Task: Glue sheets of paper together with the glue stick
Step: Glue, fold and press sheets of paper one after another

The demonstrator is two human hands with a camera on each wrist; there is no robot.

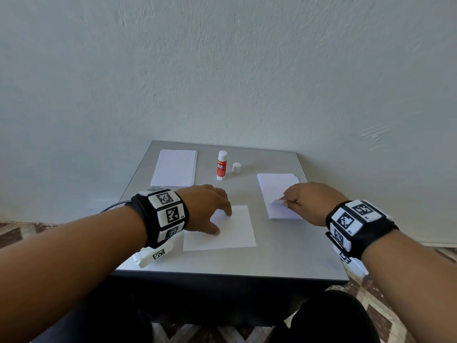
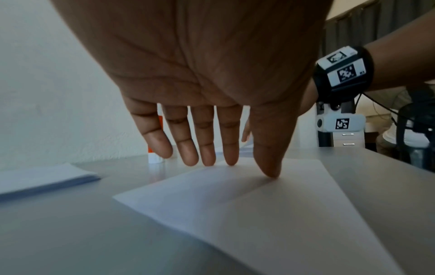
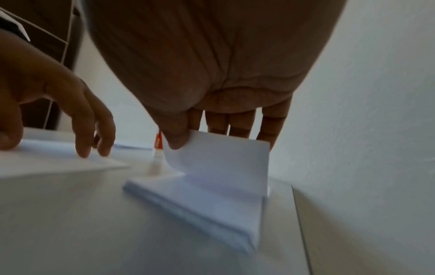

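Observation:
A single white sheet (image 1: pixel 230 231) (image 2: pixel 259 214) lies at the table's middle front. My left hand (image 1: pixel 210 209) (image 2: pixel 212 145) rests on it with straight fingers, thumb tip pressing the paper. My right hand (image 1: pixel 304 201) (image 3: pixel 186 137) pinches the near left corner of the top sheet (image 3: pixel 223 160) of the right paper stack (image 1: pixel 279 196) (image 3: pixel 202 202) and lifts it, curled up off the pile. The red and white glue stick (image 1: pixel 221 165) stands upright and uncapped at the back middle, its white cap (image 1: pixel 236 167) beside it.
A second paper stack (image 1: pixel 175 167) (image 2: pixel 44 178) lies at the back left of the grey table (image 1: pixel 247 263). A pale wall stands right behind the table. A patterned floor shows on both sides, my dark-clothed knees below the front edge.

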